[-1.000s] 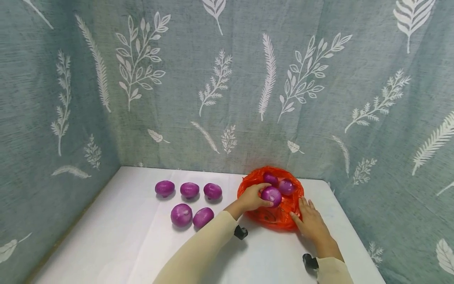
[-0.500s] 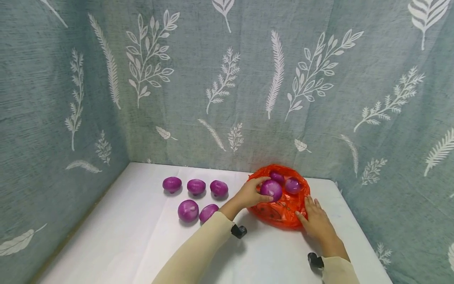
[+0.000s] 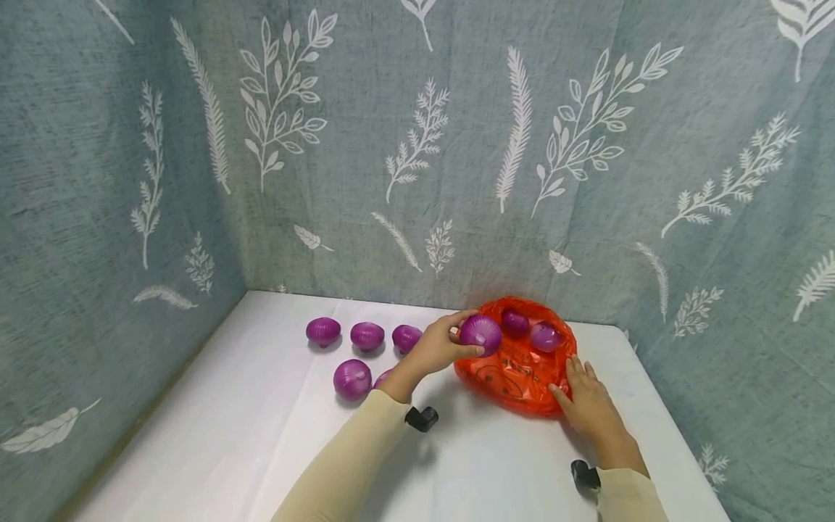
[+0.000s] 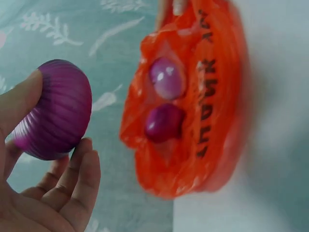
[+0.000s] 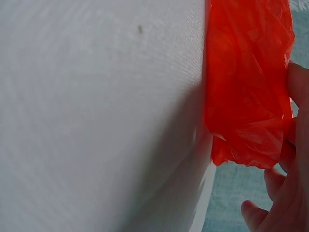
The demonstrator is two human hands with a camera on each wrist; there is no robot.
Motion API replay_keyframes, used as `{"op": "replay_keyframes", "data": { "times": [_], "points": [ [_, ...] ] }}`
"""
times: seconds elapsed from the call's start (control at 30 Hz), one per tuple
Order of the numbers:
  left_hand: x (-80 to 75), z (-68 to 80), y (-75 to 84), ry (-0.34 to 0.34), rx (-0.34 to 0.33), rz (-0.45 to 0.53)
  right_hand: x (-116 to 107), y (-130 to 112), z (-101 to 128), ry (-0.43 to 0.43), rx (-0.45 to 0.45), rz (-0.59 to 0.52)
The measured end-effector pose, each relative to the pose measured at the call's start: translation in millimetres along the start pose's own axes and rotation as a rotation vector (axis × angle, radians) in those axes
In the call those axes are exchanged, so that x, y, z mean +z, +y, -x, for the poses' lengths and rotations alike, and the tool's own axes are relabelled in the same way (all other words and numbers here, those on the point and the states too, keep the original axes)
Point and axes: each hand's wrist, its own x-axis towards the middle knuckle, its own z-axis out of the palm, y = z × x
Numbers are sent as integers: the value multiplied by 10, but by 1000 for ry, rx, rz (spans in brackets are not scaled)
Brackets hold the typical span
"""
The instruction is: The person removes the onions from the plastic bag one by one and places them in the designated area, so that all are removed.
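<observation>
My left hand (image 3: 433, 349) grips a red onion (image 3: 481, 335) between thumb and fingers, raised over the left rim of an orange-red plastic bag (image 3: 502, 380). In the left wrist view that onion (image 4: 60, 108) sits in the fingers, apart from the bag. The bag stands on the table with its mouth spread wide. Two onions lie inside, one darker (image 3: 515, 323) and one paler (image 3: 545, 337). At the bag's right side rests my right hand (image 3: 595, 407), fingers extended and touching the plastic. The right wrist view shows the bag's outer wall (image 5: 248, 82) beside these fingers.
Left of the bag, several red onions stand on the white table (image 3: 215, 420): a back row with an onion (image 3: 323, 331) at its left end, and a front pair with a round onion (image 3: 352, 380). My left forearm partly covers the pair. Leaf-patterned curtains (image 3: 365, 145) surround the table.
My left hand has moved left with the onion, from over the bag's middle to its left rim. The right hand stays on the bag. The head view has shifted slightly.
</observation>
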Motion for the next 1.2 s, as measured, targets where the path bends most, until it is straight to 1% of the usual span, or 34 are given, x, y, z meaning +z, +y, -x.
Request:
{"op": "replay_keyframes", "data": {
  "times": [0.07,0.27,0.43,0.6,0.8,0.9,1.03,1.13,1.2],
  "points": [
    [-73,29,0,18,-2,12,-7,-7,-5,-9,6,-3],
    [-233,137,-55,44,-32,-16,-18,-23,-1,-36,20,-15],
    [-319,230,-107,62,-49,-25,-13,-33,3,-25,7,-12],
    [-415,334,-89,81,-41,-41,1,-35,6,-18,2,-6],
    [-554,437,-104,119,-73,-50,-11,-35,-2,-6,-8,-11],
    [-621,486,-123,141,-72,-52,-23,-40,-4,1,-11,-8],
    [-711,568,-165,159,-90,-85,-16,-50,-8,-3,-10,-2],
    [-784,636,-212,164,-114,-87,-3,-57,-7,-3,-18,14],
    [-837,671,-248,166,-118,-89,3,-63,-7,-1,-20,34]
  ]
}}
